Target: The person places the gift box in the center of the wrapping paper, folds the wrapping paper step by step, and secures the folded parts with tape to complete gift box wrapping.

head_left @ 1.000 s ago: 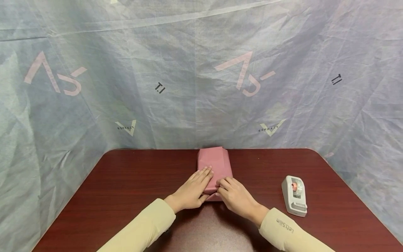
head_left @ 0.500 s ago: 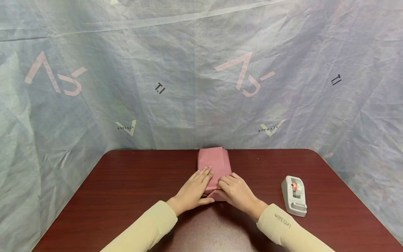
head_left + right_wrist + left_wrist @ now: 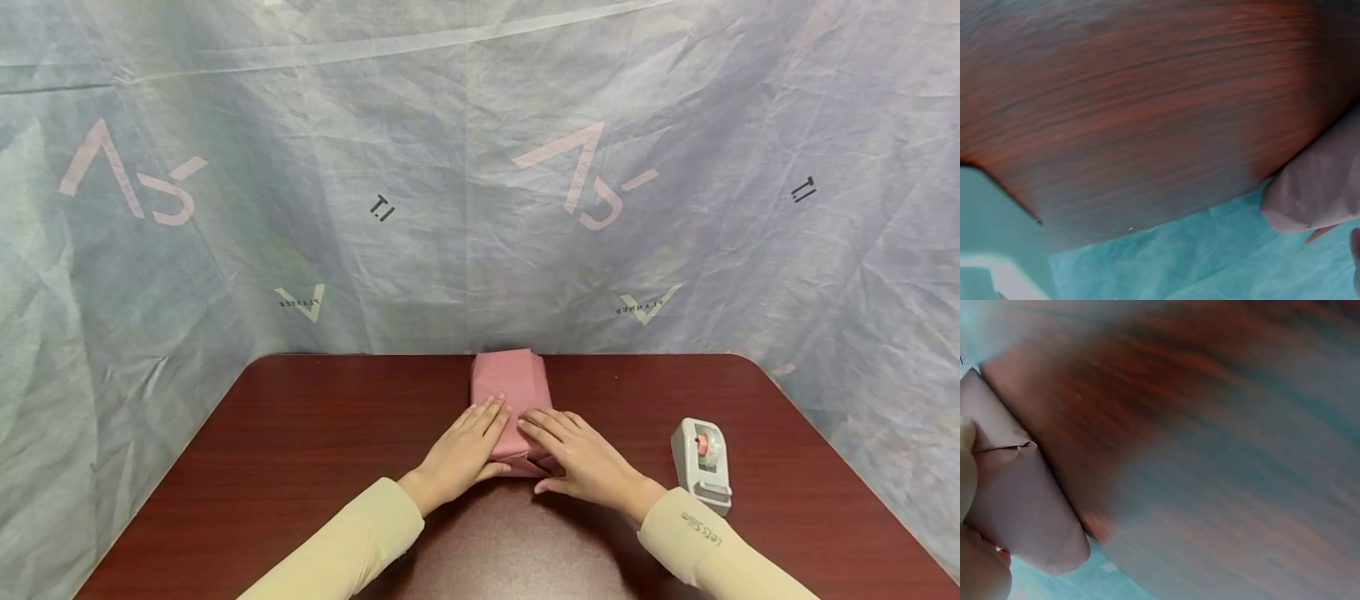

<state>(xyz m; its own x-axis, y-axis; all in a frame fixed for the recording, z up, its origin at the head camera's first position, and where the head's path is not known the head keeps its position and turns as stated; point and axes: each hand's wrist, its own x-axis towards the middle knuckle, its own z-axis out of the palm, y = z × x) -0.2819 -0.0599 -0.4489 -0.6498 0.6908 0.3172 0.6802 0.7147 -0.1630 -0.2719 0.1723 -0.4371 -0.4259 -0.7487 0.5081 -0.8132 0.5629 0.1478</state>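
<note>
A box-shaped package in pink wrapping paper point(image 3: 510, 375) lies on the table, its far end near the back edge. My left hand point(image 3: 461, 450) rests on its near left part, fingers straight over the top and thumb at the near end. On the near right part lies my right hand point(image 3: 585, 458), fingers extended across the top, thumb lowered beside the near end. Folded paper flaps point(image 3: 521, 464) show at that end between the two thumbs. In the left wrist view the package point(image 3: 1029, 506) shows a creased side seam, with part of the hand at the left edge.
A white tape dispenser point(image 3: 703, 467) with a roll of clear tape stands on the right of the dark red wooden table point(image 3: 337, 417). It also appears in the right wrist view as a large pale shape point(image 3: 997, 231). A grey printed cloth point(image 3: 420, 208) hangs behind and at both sides.
My right hand has shifted from the near end flap, where its fingers were bent, to lie flatter on the package's right side. The left hand stays nearly in place; its thumb has shifted slightly.
</note>
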